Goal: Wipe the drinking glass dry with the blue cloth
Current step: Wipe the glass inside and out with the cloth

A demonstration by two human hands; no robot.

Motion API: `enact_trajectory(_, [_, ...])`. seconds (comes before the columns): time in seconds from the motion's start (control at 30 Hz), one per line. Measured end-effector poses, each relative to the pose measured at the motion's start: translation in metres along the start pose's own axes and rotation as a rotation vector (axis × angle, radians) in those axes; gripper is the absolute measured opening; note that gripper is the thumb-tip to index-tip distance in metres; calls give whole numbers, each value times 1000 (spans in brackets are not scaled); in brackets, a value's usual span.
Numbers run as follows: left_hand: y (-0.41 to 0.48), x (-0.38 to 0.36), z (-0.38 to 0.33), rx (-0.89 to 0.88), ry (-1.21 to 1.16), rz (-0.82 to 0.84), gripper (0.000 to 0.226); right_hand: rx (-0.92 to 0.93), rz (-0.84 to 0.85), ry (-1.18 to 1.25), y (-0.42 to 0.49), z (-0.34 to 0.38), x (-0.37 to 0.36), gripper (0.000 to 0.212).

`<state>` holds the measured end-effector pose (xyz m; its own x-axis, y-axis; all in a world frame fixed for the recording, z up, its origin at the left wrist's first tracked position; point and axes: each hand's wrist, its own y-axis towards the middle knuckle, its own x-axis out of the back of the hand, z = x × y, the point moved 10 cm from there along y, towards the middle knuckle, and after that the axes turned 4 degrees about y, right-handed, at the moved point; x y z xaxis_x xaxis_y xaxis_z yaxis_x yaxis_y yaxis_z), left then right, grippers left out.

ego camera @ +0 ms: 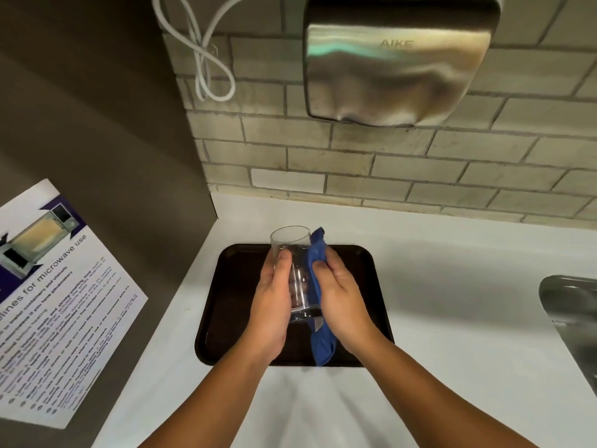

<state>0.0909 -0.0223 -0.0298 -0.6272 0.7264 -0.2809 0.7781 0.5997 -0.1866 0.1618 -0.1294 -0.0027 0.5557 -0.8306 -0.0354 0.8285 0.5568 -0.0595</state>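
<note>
Head view: left hand (269,305) wraps the glass (295,273) from its 9 o'clock side, thumb laid along the wall near the rim, the other fingers curled out of sight behind. Right hand (339,295) presses the cloth (318,253) flat against the glass at its 3 o'clock side, thumb on top of the fabric; one cloth end stands above the rim, the other hangs below the wrist. Glass is held tilted, mouth toward 12 o'clock and base toward the person, lifted above the dark tray (226,305). Tray lies on the white counter (452,286), its left edge near the grey side panel. At 9 o'clock, a microwave notice (55,299) on that panel. At 12 o'clock, a steel hand dryer (397,63) on the tiled wall, with a looped white cable (206,59) at 11 o'clock. At 3 o'clock, a sink (571,318) edge.
</note>
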Motion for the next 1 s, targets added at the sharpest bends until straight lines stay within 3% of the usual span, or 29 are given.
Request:
enact_trajectory(0.13, [1,1,-3,-9,-4,1,45,32,23,52,-6,-6,-6,43])
enact_trajectory(0.3, [-2,-1,-2,50,11,9,25,-191,0,247,-3,-29,1,32])
enact_trajectory(0.4, [-1,0,0,66,19,-8,39,-71,9,161,-7,-13,-2,36])
enact_trajectory(0.53, [-1,-5,-5,60,7,12,35,124,53,13,-12,4,-9,45])
enact_trajectory(0.67, [-6,-10,-7,136,-79,45,55,-99,-25,310,-8,-8,4,33])
enact_trajectory(0.77, [-8,-7,-7,194,-105,11,57,-210,-49,487,-13,-21,1,32])
enact_trajectory(1.0, [-4,-6,-1,216,-161,30,58,-4,-93,364,-25,-1,6,37])
